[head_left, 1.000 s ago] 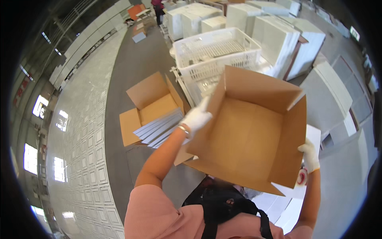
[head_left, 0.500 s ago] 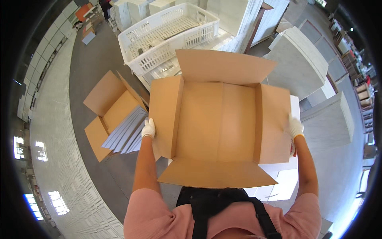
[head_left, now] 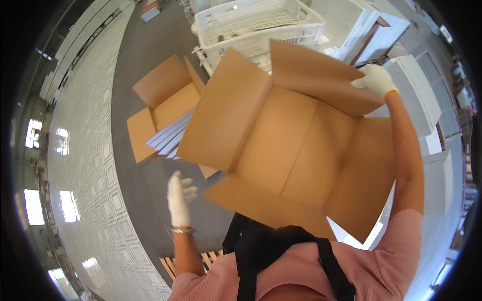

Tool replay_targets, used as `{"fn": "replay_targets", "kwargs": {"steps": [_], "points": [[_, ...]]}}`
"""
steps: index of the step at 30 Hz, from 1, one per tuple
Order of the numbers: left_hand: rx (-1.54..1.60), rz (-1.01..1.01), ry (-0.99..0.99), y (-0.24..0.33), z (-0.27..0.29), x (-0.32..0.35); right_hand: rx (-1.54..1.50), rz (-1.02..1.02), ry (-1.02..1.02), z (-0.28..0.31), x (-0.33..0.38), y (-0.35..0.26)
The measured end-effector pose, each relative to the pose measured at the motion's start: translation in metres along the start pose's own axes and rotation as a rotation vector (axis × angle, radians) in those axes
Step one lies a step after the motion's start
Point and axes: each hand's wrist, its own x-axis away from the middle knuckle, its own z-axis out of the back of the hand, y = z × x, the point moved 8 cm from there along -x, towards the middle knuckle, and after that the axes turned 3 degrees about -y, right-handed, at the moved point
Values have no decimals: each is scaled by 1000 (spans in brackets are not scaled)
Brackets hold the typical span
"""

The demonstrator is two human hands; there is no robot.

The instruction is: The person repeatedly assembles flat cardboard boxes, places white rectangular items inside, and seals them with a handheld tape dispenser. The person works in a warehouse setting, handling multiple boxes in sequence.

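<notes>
We hold a large open cardboard box (head_left: 301, 150) that fills the centre and right of the frame, its flaps spread and its brown inside facing us. Our right hand (head_left: 374, 78), in a white glove at the upper right, has its fingers closed over the edge of the far flap. Our left hand (head_left: 179, 196), also gloved in white, hangs at the lower left, just beside the near flap but apart from it, fingers loosely spread and holding nothing. Past the box, at the upper left, a second open carton (head_left: 163, 108) lies on the grey floor (head_left: 135, 60) with flat white sheets (head_left: 168, 136) in it. A white plastic crate (head_left: 251, 20) stands at the top centre.
</notes>
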Motion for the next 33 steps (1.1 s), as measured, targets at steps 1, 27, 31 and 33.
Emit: {"fn": "replay_targets", "kwargs": {"steps": [1, 27, 31, 33], "points": [[50, 90, 22, -12, -7, 31, -49, 42, 36, 8, 4, 0], [230, 82, -685, -14, -152, -178, -1367, -522, -184, -208, 216, 221], [-129, 177, -633, -135, -146, -212, -1062, -672, -250, -279, 226, 242], [-118, 217, -475, -172, -156, -221, -1092, -681, -263, -338, 216, 253]]}}
